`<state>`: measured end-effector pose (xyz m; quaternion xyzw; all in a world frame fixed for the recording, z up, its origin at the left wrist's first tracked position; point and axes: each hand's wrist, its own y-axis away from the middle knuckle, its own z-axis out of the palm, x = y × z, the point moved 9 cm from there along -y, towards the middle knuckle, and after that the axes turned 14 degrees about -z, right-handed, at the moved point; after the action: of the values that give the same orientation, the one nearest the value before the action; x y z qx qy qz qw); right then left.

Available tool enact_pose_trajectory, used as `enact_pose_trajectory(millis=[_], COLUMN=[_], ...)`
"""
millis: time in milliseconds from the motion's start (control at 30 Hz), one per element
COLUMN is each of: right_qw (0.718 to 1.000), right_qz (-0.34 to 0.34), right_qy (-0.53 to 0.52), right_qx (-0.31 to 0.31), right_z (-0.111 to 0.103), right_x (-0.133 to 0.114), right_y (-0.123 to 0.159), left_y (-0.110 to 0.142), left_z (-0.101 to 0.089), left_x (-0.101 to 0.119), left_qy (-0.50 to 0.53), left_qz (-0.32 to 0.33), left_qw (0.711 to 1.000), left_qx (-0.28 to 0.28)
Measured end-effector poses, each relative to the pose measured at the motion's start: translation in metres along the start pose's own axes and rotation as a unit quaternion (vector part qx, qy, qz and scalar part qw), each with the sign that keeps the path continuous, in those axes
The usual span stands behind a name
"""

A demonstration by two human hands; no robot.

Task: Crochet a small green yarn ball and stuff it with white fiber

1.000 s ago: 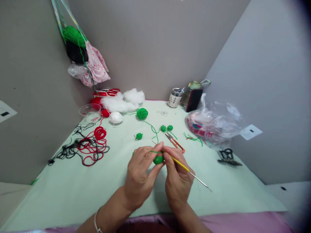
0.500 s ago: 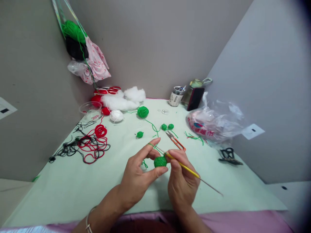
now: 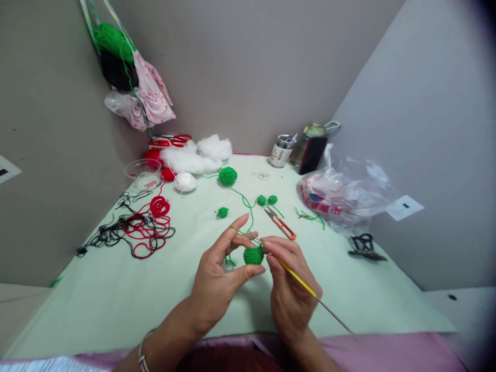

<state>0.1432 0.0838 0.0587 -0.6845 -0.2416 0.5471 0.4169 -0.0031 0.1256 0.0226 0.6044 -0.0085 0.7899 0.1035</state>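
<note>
Between thumb and fingers, my left hand (image 3: 220, 271) holds a small green crocheted piece (image 3: 253, 254), with green yarn (image 3: 240, 232) running over its raised index finger. My right hand (image 3: 292, 284) grips a crochet hook (image 3: 298, 279) by its yellow handle. The hook's far metal end points down to the right; its working tip is at the top edge of the green piece, where fingers and yarn partly hide it. From a green yarn ball (image 3: 227, 176) behind, a strand leads toward my hands. Orange-handled thread snips (image 3: 281, 223) lie just beyond my right hand.
Small green crocheted balls (image 3: 262, 200) sit past the snips. Tangled black and red yarn (image 3: 149, 230) lies left, white stuffing (image 3: 189, 159) and a white yarn ball (image 3: 185, 182) behind. A can of pens (image 3: 281, 151), a phone (image 3: 313, 155) and a plastic bag (image 3: 337, 194) stand at the right.
My hands have drawn slightly apart, exposing more of the green piece. My left index finger has lifted with the yarn, and the hook's far end has swung down and right.
</note>
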Motion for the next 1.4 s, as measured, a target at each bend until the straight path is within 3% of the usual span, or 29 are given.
enact_pose_trajectory(millis=[233, 467, 567, 733, 833, 933, 1133, 1200, 1300, 1400], right_qw=[0.992, 0.933, 0.948, 0.992, 0.991, 0.979, 0.914, 0.929, 0.984, 0.999], right_qz=[0.049, 0.211, 0.186, 0.065, 0.072, 0.133, 0.254, 0.232, 0.134, 0.039], right_qy=[-0.104, -0.275, -0.246, -0.08, -0.056, -0.119, -0.31, -0.284, -0.118, 0.015], right_qx=[0.051, 0.098, 0.076, 0.07, 0.093, 0.103, 0.06, 0.056, 0.023, -0.021], right_z=[-0.002, 0.006, 0.004, -0.007, -0.01, -0.009, 0.014, 0.011, 0.001, -0.001], right_x=[0.011, 0.041, 0.036, 0.011, 0.014, 0.031, 0.051, 0.046, 0.027, 0.006], right_y=[0.007, 0.009, 0.005, 0.005, 0.011, 0.013, 0.01, 0.008, 0.005, 0.006], left_y=[0.001, -0.001, 0.0, 0.004, 0.004, 0.003, 0.001, 0.001, 0.004, 0.007], left_z=[0.003, 0.003, 0.003, 0.005, 0.009, 0.009, 0.007, 0.006, 0.002, 0.002], left_x=[-0.01, -0.009, -0.009, -0.014, -0.019, -0.021, -0.017, -0.015, -0.012, -0.01], left_qy=[0.058, 0.059, 0.053, 0.086, 0.113, 0.122, 0.105, 0.094, 0.061, 0.025], left_qz=[-0.058, -0.076, -0.063, -0.064, -0.086, -0.096, -0.078, -0.068, -0.049, -0.034], left_qw=[0.997, 0.995, 0.996, 0.994, 0.99, 0.988, 0.991, 0.993, 0.996, 0.998], left_qx=[-0.013, -0.035, -0.031, -0.001, -0.008, -0.017, -0.019, -0.009, 0.028, 0.046])
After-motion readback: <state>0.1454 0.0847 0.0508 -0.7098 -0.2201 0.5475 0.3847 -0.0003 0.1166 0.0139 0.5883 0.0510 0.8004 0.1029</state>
